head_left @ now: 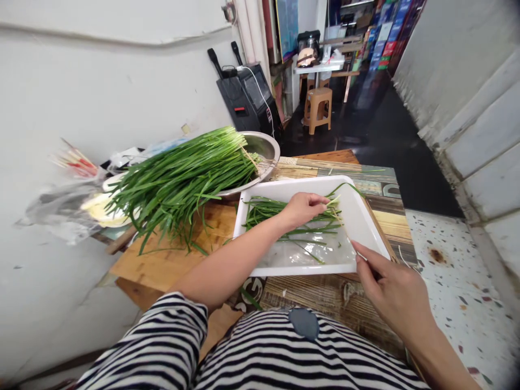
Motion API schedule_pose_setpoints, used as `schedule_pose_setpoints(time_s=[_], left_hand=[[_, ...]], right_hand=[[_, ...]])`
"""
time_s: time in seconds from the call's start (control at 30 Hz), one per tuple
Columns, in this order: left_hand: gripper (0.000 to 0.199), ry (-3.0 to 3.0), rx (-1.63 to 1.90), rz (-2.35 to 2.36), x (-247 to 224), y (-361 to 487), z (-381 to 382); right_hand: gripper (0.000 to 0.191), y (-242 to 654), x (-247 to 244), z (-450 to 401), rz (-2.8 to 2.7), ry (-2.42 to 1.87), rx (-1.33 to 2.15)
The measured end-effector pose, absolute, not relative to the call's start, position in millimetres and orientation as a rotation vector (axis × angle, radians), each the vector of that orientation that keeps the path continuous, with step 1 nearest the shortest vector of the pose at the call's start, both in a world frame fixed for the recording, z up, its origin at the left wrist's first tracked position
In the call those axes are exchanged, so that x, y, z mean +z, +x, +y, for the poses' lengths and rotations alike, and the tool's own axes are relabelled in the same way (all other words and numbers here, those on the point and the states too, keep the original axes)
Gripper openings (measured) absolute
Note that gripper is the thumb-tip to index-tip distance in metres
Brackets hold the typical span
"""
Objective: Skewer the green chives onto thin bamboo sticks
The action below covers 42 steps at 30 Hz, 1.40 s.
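Note:
Over a white plastic tray (371, 238), my left hand (303, 210) is closed on a few garlic chives (333, 201), their pale cut ends sticking out past the fingertips. More chives (264, 212) lie loose in the tray beneath and beside that hand, on its wet bottom. My right hand (392, 284) is at the tray's near right side, thumb and forefinger pinched together; what is between them, if anything, is too small to name. A large bundle of chives (182, 168) rests across a metal bowl (268, 149) to the left.
Under the bundle's leaves is a wooden board (162, 265). The tray stands on a wood-patterned table (325, 292). Plastic bags (60, 208) and skewers (79, 162) lie by the left wall. Behind are a black wheeled speaker (252, 100) and a brown stool (318, 108).

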<state>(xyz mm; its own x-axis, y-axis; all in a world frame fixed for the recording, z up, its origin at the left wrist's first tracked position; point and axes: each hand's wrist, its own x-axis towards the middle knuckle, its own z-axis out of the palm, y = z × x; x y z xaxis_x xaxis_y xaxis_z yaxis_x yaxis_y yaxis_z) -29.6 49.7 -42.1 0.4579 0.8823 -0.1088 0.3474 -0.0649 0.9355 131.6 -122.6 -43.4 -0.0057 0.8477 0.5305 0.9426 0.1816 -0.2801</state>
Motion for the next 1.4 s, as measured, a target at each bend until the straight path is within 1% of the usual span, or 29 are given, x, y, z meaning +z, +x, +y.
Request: schedule_pose_setpoints(time_s=[0.2,0.63,1.2,1.4], left_hand=[[0.026,1.461,0.630,1.049,-30,-26,42],[0.032,1.388,0.582,1.031,-24,-25,38],[0.033,1.482,0.552,1.028,-25,-28,37],[0.031,1.556,0.555,1.006,-24,-30,36]], right_hand=[[0.032,130,-44,-121,-1.813,-1.681,-0.194],[0.033,130,-43,-119,-1.781,-1.713,-0.186],[0.035,130,-44,-120,-1.773,-1.721,-0.145],[0.036,129,-42,-122,-1.753,-1.757,-0.032]])
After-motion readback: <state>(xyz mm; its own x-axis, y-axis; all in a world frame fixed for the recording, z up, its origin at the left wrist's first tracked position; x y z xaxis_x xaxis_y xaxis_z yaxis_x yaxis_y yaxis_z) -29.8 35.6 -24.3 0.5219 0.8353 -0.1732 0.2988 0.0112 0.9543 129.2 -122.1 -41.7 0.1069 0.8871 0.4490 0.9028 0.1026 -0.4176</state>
